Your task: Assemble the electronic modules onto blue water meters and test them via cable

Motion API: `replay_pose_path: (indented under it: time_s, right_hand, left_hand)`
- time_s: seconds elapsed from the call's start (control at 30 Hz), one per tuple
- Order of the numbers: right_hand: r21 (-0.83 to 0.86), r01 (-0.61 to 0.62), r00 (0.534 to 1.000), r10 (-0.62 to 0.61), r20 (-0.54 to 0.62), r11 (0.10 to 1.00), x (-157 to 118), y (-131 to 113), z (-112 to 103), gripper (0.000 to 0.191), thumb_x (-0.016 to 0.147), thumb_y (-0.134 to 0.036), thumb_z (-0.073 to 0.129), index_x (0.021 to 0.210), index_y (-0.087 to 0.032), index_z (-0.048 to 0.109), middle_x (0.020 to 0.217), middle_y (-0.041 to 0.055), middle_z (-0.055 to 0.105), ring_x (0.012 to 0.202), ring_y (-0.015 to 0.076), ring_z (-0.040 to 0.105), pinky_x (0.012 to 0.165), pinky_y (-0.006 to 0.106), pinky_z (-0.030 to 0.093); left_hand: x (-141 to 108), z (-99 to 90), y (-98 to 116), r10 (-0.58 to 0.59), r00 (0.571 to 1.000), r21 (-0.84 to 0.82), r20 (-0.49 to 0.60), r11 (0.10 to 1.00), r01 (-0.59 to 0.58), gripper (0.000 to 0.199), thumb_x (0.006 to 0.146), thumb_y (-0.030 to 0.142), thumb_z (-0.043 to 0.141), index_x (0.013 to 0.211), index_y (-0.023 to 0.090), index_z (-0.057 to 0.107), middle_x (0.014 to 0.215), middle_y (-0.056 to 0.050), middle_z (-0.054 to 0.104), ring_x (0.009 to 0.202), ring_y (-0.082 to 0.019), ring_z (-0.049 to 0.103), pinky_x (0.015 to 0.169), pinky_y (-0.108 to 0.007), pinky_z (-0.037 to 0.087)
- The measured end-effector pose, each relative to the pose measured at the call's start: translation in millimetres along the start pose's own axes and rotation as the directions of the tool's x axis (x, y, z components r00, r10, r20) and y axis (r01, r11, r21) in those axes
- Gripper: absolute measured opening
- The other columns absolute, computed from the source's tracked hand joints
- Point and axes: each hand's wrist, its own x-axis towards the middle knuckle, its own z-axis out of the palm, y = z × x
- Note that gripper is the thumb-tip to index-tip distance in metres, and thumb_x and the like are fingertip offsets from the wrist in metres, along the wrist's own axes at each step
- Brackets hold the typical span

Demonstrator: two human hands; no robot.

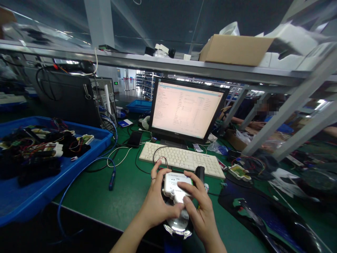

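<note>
Between both hands is a white plastic module [173,183] with dark print on its top face, thin wires leading off behind it. Below it sits a round, shiny metallic part [179,222]; whether the two are joined I cannot tell. My left hand [155,203] grips the module's left side, its thumb on the lower part and its fingers along the far edge. On the right side, my right hand [201,207] is closed on the same module, with fingers over its top and the thumb near the other thumb. A black cylindrical piece [199,172] stands just behind my right hand.
A white keyboard [181,160] and a lit monitor [186,109] are ahead. At left, a blue tray [102,138] holds wired parts; a blue screwdriver-like tool [112,181] lies nearby. Glossy dark panels [273,221] lie right. A shelf [158,62] crosses overhead. Another person's hand [256,125] shows beyond the frame.
</note>
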Motion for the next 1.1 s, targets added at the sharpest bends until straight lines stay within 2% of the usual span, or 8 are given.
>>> replay_pose_path:
  time_s: [0.13, 0.3, 0.47, 0.77, 0.93, 1.1]
  right_hand:
    - [-0.004, 0.011, 1.000, -0.011, 0.005, 1.000, 0.4, -0.9, -0.8, 0.023, 0.088, -0.029, 0.048, 0.107, -0.027, 0.061, 0.129, 0.0058, 0.044, 0.117, 0.0254, 0.045, 0.092, 0.039, 0.041]
    - [-0.011, 0.001, 1.000, -0.001, -0.015, 1.000, 0.8, -0.5, 0.1, 0.024, 0.088, -0.029, 0.047, 0.105, -0.025, 0.063, 0.129, 0.0078, 0.045, 0.117, 0.0270, 0.046, 0.092, 0.041, 0.042]
    - [-0.017, 0.002, 1.000, -0.003, -0.005, 1.000, 0.3, -0.7, -0.2, 0.024, 0.087, -0.029, 0.047, 0.105, -0.026, 0.063, 0.129, 0.0076, 0.045, 0.116, 0.0268, 0.046, 0.092, 0.041, 0.043]
    - [-0.006, -0.009, 1.000, 0.009, -0.024, 1.000, -0.9, -0.6, 0.8, 0.024, 0.087, -0.030, 0.048, 0.105, -0.025, 0.063, 0.129, 0.0083, 0.046, 0.116, 0.0278, 0.047, 0.091, 0.042, 0.043]
    - [-0.012, -0.002, 1.000, 0.001, -0.011, 1.000, -0.7, -1.7, -0.2, 0.024, 0.087, -0.028, 0.048, 0.105, -0.025, 0.063, 0.129, 0.0077, 0.045, 0.116, 0.0267, 0.047, 0.090, 0.041, 0.043]
    - [-0.025, 0.013, 1.000, -0.014, -0.021, 1.000, -0.9, 0.8, -0.3, 0.024, 0.088, -0.030, 0.047, 0.105, -0.025, 0.063, 0.129, 0.0080, 0.046, 0.115, 0.0278, 0.047, 0.089, 0.042, 0.044]
  left_hand:
    - [0.6, 0.4, -0.4, -0.001, 1.000, -0.001, -0.008, 1.000, 0.001, 0.066, 0.054, 0.018, 0.069, 0.112, 0.024, 0.040, 0.143, -0.012, 0.008, 0.121, -0.028, 0.042, 0.095, -0.042, 0.042]
    - [0.0, 0.2, -2.3, 0.023, 1.000, 0.013, -0.003, 1.000, -0.023, 0.068, 0.053, 0.018, 0.070, 0.113, 0.024, 0.040, 0.144, -0.011, 0.010, 0.129, -0.030, 0.033, 0.101, -0.045, 0.036]
    - [0.0, -0.2, -2.9, -0.001, 1.000, 0.009, -0.001, 1.000, 0.001, 0.067, 0.054, 0.018, 0.070, 0.113, 0.024, 0.039, 0.145, -0.011, 0.008, 0.125, -0.031, 0.037, 0.097, -0.045, 0.040]
    - [-0.1, 0.7, -2.2, 0.017, 1.000, 0.010, -0.007, 1.000, -0.017, 0.068, 0.053, 0.018, 0.070, 0.113, 0.024, 0.039, 0.144, -0.011, 0.010, 0.126, -0.029, 0.038, 0.099, -0.042, 0.039]
    - [-0.1, 0.7, -2.9, 0.019, 1.000, 0.042, -0.007, 0.999, -0.019, 0.066, 0.054, 0.020, 0.069, 0.113, 0.024, 0.039, 0.144, -0.012, 0.011, 0.131, -0.031, 0.030, 0.104, -0.046, 0.033]
    - [-0.4, -0.1, -1.3, -0.009, 1.000, -0.002, 0.012, 1.000, 0.009, 0.068, 0.052, 0.018, 0.070, 0.113, 0.023, 0.040, 0.144, -0.013, 0.007, 0.126, -0.031, 0.039, 0.100, -0.044, 0.038]
